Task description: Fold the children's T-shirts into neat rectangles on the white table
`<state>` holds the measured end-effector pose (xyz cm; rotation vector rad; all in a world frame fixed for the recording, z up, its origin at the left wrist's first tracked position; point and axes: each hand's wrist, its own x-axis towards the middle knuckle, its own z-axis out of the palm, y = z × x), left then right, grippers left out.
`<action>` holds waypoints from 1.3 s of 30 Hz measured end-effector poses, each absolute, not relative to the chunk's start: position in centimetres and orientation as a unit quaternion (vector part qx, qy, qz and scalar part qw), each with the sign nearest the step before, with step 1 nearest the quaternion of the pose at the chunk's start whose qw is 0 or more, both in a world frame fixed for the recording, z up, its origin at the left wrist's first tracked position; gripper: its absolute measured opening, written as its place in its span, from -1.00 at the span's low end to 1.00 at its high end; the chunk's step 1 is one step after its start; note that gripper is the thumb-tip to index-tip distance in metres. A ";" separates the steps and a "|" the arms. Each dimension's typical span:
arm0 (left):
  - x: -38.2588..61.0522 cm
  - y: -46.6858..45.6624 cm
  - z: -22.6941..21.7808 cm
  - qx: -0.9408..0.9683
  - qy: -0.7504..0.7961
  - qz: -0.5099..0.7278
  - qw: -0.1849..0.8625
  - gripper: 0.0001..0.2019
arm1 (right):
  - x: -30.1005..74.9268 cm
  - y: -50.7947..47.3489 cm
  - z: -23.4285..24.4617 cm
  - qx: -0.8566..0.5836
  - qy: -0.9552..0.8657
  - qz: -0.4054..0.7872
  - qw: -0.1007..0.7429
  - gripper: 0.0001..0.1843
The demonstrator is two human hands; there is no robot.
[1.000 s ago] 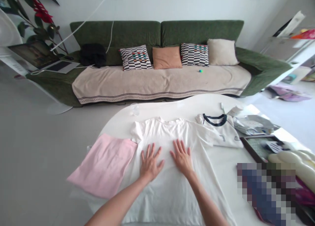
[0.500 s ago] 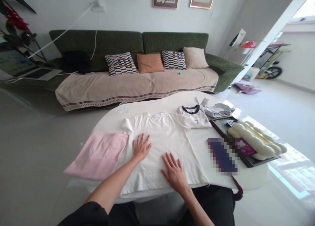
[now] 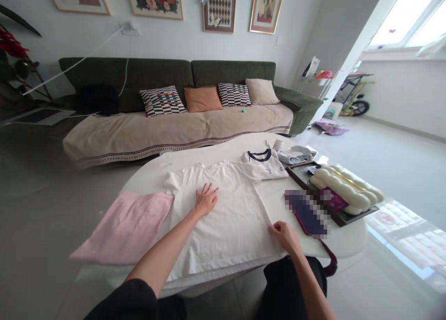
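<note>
A white T-shirt (image 3: 223, 222) is spread out over the table, its collar toward the sofa and its hem along the near edge. My left hand (image 3: 206, 200) lies flat on the shirt's upper middle, fingers apart. At the shirt's right side edge, my right hand (image 3: 285, 235) has its fingers closed in a pinch on the fabric. Pink folded fabric (image 3: 128, 227) lies against the shirt's left side and hangs past the table's edge. Beyond the right sleeve is a folded white shirt with a dark collar (image 3: 275, 167).
The white table (image 3: 139, 178) also bears a blurred-out phone-like object (image 3: 308, 215) with a dark strap. A dark-rimmed tray (image 3: 343, 221) at right holds a cream puffy tissue-box-like item (image 3: 348, 190). A silver packet (image 3: 298, 155) lies behind it. Past the table stands a green sofa (image 3: 233, 71).
My right hand has moved from lying flat on the shirt to its right edge, and its fingers have closed there. My left hand has shifted slightly up the shirt. The camera view has tilted upward.
</note>
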<state>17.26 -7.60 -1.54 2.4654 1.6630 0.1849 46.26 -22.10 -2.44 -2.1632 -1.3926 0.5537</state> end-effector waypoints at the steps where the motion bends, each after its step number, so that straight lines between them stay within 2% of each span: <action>1: 17.6 -7.6 -1.9 0.819 0.565 0.055 0.085 -0.55 | 46.0 -21.9 -2.4 -0.786 -0.516 0.219 0.261 -0.71; 7: 17.7 -8.0 -2.9 0.790 0.607 0.068 0.063 -0.42 | 45.3 -21.5 -2.4 -0.756 -0.495 0.284 0.320 -0.57; 13: 17.8 -7.9 -2.5 0.778 0.620 0.032 0.095 -0.39 | 47.3 -23.1 -2.7 -0.760 -0.476 0.323 0.302 -0.49; 16: 17.9 -7.6 -2.3 0.777 0.621 0.028 0.102 -0.38 | 48.0 -24.6 -2.8 -0.793 -0.481 0.261 0.268 -0.52; 20: 18.0 -8.3 -1.4 0.783 0.613 0.033 0.100 -0.36 | 46.1 -26.1 -2.5 -0.822 -0.507 0.111 0.236 -0.56; 23: 17.3 -11.0 -0.5 0.816 0.569 0.049 0.085 -0.34 | 42.8 -26.0 -2.0 -0.775 -0.574 0.026 0.265 -0.56; 25: 16.5 -13.9 -0.2 0.840 0.534 0.049 0.085 -0.32 | 40.3 -25.4 -1.9 -0.713 -0.649 0.026 0.265 -0.58; 28: 14.7 -18.8 -0.2 0.862 0.493 0.028 0.113 -0.29 | 37.5 -24.4 -2.4 -0.667 -0.717 0.053 0.197 -0.53; 32: 12.1 -23.3 -0.2 0.868 0.473 -0.008 0.151 -0.36 | 37.0 -23.7 -3.1 -0.669 -0.734 0.080 0.086 -0.42; 34: 10.9 -24.5 0.1 0.869 0.466 -0.027 0.165 -0.30 | 37.9 -23.7 -3.2 -0.672 -0.734 0.082 0.059 -0.41; 37: 9.2 -26.2 0.4 0.870 0.459 -0.051 0.174 -0.13 | 39.3 -24.0 -3.0 -0.691 -0.718 0.079 0.038 -0.39; 39: 7.9 -27.4 0.4 0.868 0.465 -0.051 0.168 -0.13 | 39.8 -24.3 -2.8 -0.703 -0.707 0.077 0.030 -0.39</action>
